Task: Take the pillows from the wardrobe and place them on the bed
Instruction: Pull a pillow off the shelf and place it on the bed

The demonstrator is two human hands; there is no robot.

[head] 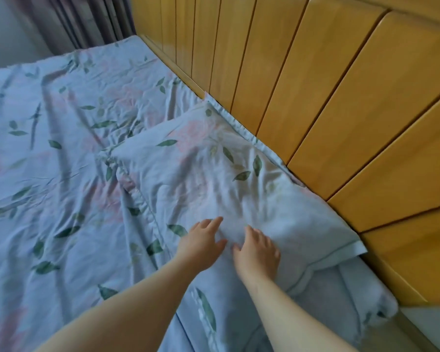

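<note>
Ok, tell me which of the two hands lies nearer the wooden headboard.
The right hand, resting on the pillow: it sits on the side toward the wooden headboard, while the left hand sits toward the middle of the bed.

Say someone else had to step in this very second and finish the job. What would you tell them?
Left hand: open, resting on the pillow.
Right hand: open, resting on it too.
Pillow: lies on the bed, along the wood panelling.
Done: one pillow is on the bed.
Left: lift both hands off and fetch any remaining pillows. This view does not show how many there are.
</note>
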